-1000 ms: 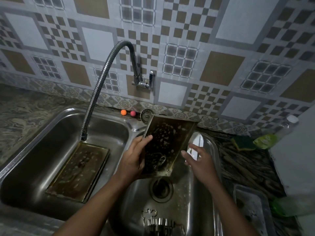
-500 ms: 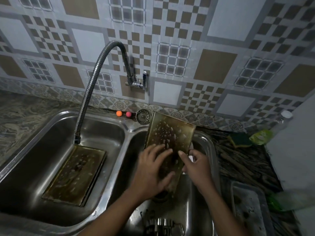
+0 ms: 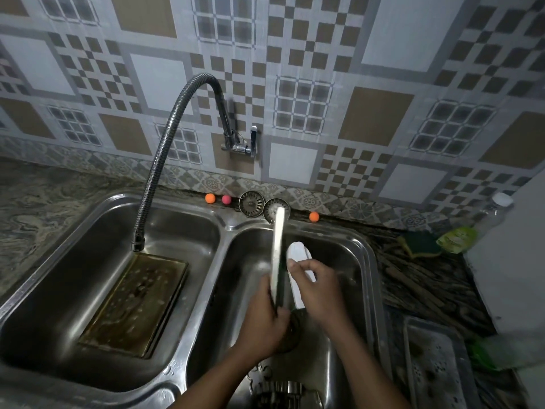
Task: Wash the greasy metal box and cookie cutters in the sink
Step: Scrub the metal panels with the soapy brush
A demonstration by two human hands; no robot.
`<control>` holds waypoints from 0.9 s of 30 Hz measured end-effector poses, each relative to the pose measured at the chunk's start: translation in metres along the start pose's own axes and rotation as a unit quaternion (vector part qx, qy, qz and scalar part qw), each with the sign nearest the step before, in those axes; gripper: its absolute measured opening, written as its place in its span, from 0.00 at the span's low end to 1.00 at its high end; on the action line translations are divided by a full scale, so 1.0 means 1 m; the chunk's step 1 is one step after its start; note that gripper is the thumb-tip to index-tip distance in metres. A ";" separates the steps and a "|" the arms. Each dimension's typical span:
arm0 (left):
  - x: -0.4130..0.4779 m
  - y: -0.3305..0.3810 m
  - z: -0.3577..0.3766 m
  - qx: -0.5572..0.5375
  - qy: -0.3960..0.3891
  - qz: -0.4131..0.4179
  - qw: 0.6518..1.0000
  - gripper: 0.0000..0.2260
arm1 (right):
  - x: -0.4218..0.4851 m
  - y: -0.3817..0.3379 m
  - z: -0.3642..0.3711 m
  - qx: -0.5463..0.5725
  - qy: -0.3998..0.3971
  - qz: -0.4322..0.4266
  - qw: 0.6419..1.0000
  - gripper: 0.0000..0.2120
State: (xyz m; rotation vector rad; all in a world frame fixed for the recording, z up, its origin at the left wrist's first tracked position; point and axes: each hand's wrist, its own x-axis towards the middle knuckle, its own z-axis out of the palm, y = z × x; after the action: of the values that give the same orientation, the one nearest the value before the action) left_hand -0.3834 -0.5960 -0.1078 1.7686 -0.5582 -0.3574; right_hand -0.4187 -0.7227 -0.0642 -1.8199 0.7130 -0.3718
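The metal box half [image 3: 278, 261] stands edge-on over the right basin [image 3: 364, 261], its lower end gripped by the left hand [image 3: 262, 323]. The right hand [image 3: 317, 286] curls against its right face; whether it holds anything, I cannot tell. The other half [image 3: 135, 302] lies flat in the left basin [image 3: 73, 261]. The cookie cutters [image 3: 280, 389] sit at the right basin's near end.

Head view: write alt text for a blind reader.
Left hand grips a metal box piece edge-on over the right basin; right hand at its side. A second greasy piece lies in the left basin.
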 end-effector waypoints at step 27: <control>0.016 0.015 -0.022 -0.206 -0.018 -0.097 0.974 0.40 | 0.013 0.003 0.025 -0.109 0.092 -0.112 0.983 0.17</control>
State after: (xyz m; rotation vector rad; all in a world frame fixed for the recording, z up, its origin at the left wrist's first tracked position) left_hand -0.3614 -0.5895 -0.0870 1.4181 -0.3074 -0.5968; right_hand -0.3955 -0.7133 -0.0773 -2.1010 0.6985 -0.6375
